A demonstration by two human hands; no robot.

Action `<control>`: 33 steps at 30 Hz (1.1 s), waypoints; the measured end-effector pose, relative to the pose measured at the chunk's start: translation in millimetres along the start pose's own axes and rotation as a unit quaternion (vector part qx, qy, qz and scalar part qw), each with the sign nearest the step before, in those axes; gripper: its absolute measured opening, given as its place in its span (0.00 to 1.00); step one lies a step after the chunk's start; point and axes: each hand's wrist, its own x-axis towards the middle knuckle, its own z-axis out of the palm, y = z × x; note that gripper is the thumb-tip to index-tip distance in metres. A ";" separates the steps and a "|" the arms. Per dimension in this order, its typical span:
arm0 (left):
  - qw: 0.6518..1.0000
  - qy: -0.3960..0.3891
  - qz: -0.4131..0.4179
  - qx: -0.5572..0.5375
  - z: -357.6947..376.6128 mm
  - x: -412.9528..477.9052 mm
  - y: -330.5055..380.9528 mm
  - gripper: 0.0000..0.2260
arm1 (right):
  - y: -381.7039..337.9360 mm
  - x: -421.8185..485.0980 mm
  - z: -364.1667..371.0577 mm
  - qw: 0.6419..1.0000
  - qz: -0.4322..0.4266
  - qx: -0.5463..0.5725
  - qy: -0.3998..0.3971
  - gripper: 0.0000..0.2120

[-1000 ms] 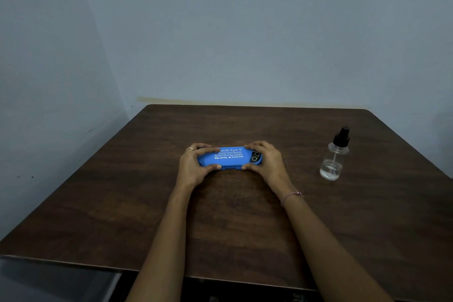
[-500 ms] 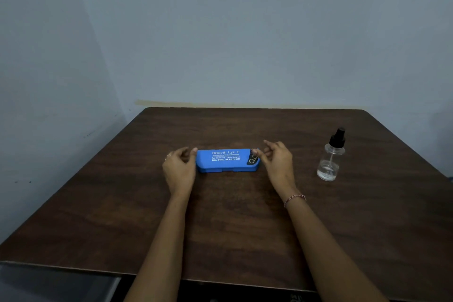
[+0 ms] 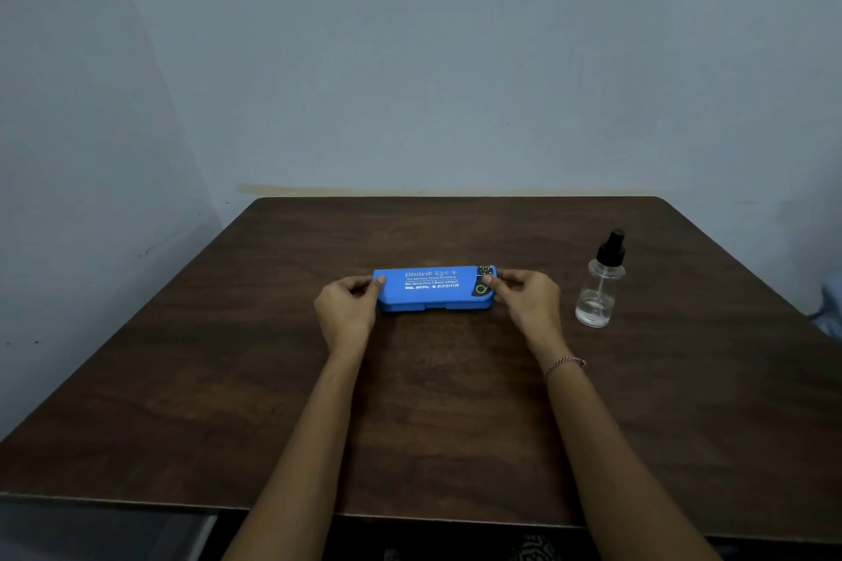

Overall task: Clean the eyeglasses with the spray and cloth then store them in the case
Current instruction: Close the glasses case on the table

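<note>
A closed blue eyeglass case [image 3: 433, 288] with white lettering lies flat in the middle of the dark wooden table [image 3: 433, 415]. My left hand [image 3: 347, 310] pinches the case's left end and my right hand [image 3: 528, 303] pinches its right end, thumbs on the lid. A small clear spray bottle [image 3: 599, 287] with a black nozzle stands upright to the right of the case, about a hand's width from my right hand. No eyeglasses or cloth are visible; the case's inside is hidden.
Pale walls stand behind and to the left of the table. The table's near edge runs across the bottom of the view. A bit of light fabric [image 3: 827, 310] shows past the right edge.
My hands let go of the case and spread apart half a second ago, then came back onto its two ends. The case stays flat and closed, shifted slightly.
</note>
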 end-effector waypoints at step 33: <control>0.978 -0.086 0.173 -0.080 75.1 -92.0 134.9 0.12 | -54.1 -36.3 -123.1 0.961 -0.179 0.013 0.211 0.04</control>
